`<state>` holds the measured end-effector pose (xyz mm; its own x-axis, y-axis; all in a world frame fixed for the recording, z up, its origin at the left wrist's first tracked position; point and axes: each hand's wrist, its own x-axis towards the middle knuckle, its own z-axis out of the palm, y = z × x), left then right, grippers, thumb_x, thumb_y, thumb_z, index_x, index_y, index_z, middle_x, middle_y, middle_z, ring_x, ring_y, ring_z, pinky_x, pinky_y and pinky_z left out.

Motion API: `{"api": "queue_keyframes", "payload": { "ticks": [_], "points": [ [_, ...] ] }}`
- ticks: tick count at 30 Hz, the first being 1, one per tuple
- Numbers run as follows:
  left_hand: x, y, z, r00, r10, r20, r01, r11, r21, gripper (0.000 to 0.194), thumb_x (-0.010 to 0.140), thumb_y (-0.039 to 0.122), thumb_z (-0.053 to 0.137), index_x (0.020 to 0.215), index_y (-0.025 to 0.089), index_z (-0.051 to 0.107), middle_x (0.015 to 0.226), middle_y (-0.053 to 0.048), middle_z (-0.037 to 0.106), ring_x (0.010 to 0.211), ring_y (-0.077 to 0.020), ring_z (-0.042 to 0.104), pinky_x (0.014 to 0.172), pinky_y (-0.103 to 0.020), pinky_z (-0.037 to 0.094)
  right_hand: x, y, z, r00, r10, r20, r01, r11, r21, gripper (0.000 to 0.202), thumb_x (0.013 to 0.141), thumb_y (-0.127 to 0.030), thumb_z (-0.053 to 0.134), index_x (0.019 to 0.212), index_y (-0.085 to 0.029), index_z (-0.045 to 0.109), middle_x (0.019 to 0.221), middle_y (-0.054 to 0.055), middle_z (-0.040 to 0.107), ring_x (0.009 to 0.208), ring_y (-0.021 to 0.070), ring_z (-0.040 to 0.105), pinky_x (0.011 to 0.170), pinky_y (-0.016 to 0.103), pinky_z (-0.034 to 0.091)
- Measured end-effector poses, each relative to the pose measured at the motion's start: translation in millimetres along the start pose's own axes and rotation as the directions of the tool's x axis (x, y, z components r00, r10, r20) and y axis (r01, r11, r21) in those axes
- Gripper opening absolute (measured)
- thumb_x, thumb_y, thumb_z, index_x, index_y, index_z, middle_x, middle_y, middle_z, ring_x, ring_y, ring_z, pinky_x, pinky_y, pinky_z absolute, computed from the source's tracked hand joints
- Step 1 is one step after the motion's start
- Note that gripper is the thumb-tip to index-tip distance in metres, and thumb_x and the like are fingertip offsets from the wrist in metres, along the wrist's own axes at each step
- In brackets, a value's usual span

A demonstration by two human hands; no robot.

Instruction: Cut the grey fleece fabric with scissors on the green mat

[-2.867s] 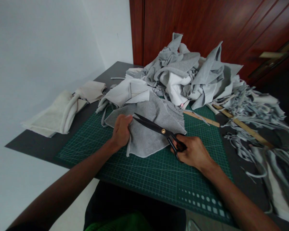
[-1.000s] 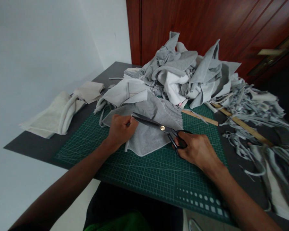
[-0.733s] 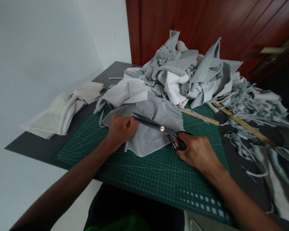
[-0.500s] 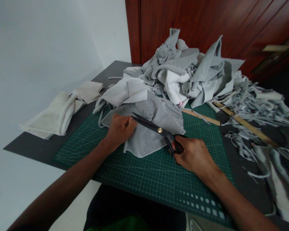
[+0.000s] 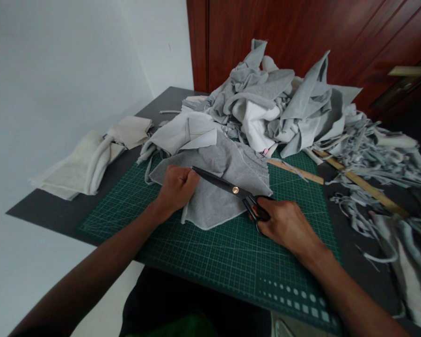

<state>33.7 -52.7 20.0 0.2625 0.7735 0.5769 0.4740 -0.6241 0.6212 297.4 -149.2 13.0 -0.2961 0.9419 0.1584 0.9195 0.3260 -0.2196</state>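
Black scissors [image 5: 224, 184] with a brass pivot are held by their handles in my right hand [image 5: 284, 222]. Their blades look closed, and the tips reach the thumb of my left hand [image 5: 178, 185]. That hand is closed and pinches the left part of a grey cloth piece [image 5: 210, 203]. The cloth lies on a green cutting mat [image 5: 210, 252], under the blades. What exactly is between the left fingertips is too small to tell.
Grey and white cloth [image 5: 266, 98] is heaped at the back, before a red-brown door [image 5: 301, 28]. Folded cream cloth [image 5: 80, 164] lies left. Thin scraps [image 5: 382, 150] and wooden rulers [image 5: 365, 185], [image 5: 301, 173] lie right. A white wall [image 5: 73, 61] borders the left.
The scissor blades have closed and the handles have come together in my right hand. The view has shifted slightly; my left hand keeps its pinch at the cloth.
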Motion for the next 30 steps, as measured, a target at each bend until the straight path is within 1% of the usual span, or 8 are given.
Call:
{"api": "queue_keyframes", "payload": {
  "ticks": [3,7,10,14,16,20,24,30],
  "points": [
    [-0.1,0.4,0.1,1.0,-0.004,0.004,0.004,1.0,-0.002,0.042,0.08,0.018,0.042,0.043,0.022,0.023,0.037,0.007,0.019,0.031,-0.0051,0.02,0.036,-0.025,0.014,-0.3,-1.2,3.0,1.0,-0.008,0.009,0.008,0.999,0.045,0.008,0.074,-0.016,0.05,0.074,-0.02,0.057,0.056,-0.001,0.056,0.05,0.0123,0.048,0.054,0.026,0.028],
    [-1.0,1.0,3.1,0.996,0.079,0.042,-0.078,0.997,-0.011,0.041,0.08,0.017,0.042,0.045,0.022,0.022,0.038,0.007,0.019,0.03,-0.0051,0.021,0.037,-0.025,0.015,-1.6,-6.6,8.2,1.0,0.011,-0.01,-0.01,0.995,0.096,0.009,0.075,-0.015,0.051,0.072,-0.02,0.057,0.057,-0.002,0.056,0.05,0.012,0.05,0.055,0.025,0.03],
    [-1.7,2.2,4.3,0.996,0.084,0.043,-0.083,0.996,-0.018,0.041,0.079,0.017,0.043,0.045,0.022,0.02,0.039,0.007,0.018,0.03,-0.0053,0.02,0.037,-0.025,0.015,-1.1,-7.4,10.1,0.999,0.043,-0.029,-0.039,0.989,0.14,0.009,0.075,-0.015,0.051,0.07,-0.02,0.056,0.057,-0.002,0.058,0.049,0.0117,0.05,0.054,0.025,0.03],
    [-1.6,3.9,1.9,0.998,0.056,-0.005,-0.056,0.998,-0.015,0.041,0.08,0.017,0.044,0.046,0.022,0.021,0.039,0.007,0.016,0.031,-0.0056,0.019,0.037,-0.026,0.015,1.4,-1.5,9.2,0.996,0.078,-0.044,-0.07,0.986,0.153,0.015,0.081,-0.026,0.056,0.067,-0.021,0.055,0.057,-0.001,0.06,0.047,0.0112,0.05,0.051,0.024,0.031],
    [-1.5,4.2,0.2,0.998,0.056,-0.043,-0.056,0.998,0.006,0.043,0.081,0.019,0.046,0.046,0.021,0.022,0.04,0.007,0.017,0.033,-0.0056,0.02,0.038,-0.025,0.015,2.1,2.0,8.6,0.996,0.064,-0.061,-0.055,0.989,0.138,0.017,0.081,-0.029,0.059,0.067,-0.021,0.055,0.057,-0.001,0.06,0.047,0.0109,0.05,0.05,0.024,0.031],
    [-1.7,3.6,-1.5,0.993,0.055,-0.101,-0.051,0.998,0.039,0.043,0.082,0.021,0.048,0.046,0.02,0.023,0.041,0.007,0.019,0.034,-0.0059,0.022,0.039,-0.026,0.016,1.6,4.7,8.8,0.995,0.039,-0.097,-0.026,0.991,0.132,0.014,0.078,-0.026,0.059,0.066,-0.021,0.054,0.056,-0.002,0.059,0.045,0.01,0.048,0.049,0.023,0.031],
    [-2.5,3.5,-2.3,0.994,0.053,-0.091,-0.05,0.998,0.032,0.043,0.081,0.019,0.047,0.046,0.021,0.022,0.041,0.007,0.018,0.034,-0.0061,0.021,0.04,-0.027,0.016,0.6,4.1,9.6,0.994,0.023,-0.109,-0.006,0.988,0.156,0.014,0.078,-0.025,0.057,0.065,-0.021,0.053,0.056,-0.003,0.06,0.044,0.0097,0.047,0.048,0.024,0.031],
    [-3.8,3.7,-2.7,0.996,0.076,-0.055,-0.077,0.997,-0.018,0.042,0.081,0.017,0.045,0.048,0.021,0.021,0.042,0.007,0.017,0.034,-0.0056,0.019,0.039,-0.027,0.015,0.6,4.8,9.0,0.995,0.001,-0.095,0.011,0.991,0.13,0.011,0.076,-0.023,0.057,0.066,-0.021,0.052,0.056,-0.003,0.059,0.043,0.0094,0.047,0.048,0.024,0.03]
  ]
}}
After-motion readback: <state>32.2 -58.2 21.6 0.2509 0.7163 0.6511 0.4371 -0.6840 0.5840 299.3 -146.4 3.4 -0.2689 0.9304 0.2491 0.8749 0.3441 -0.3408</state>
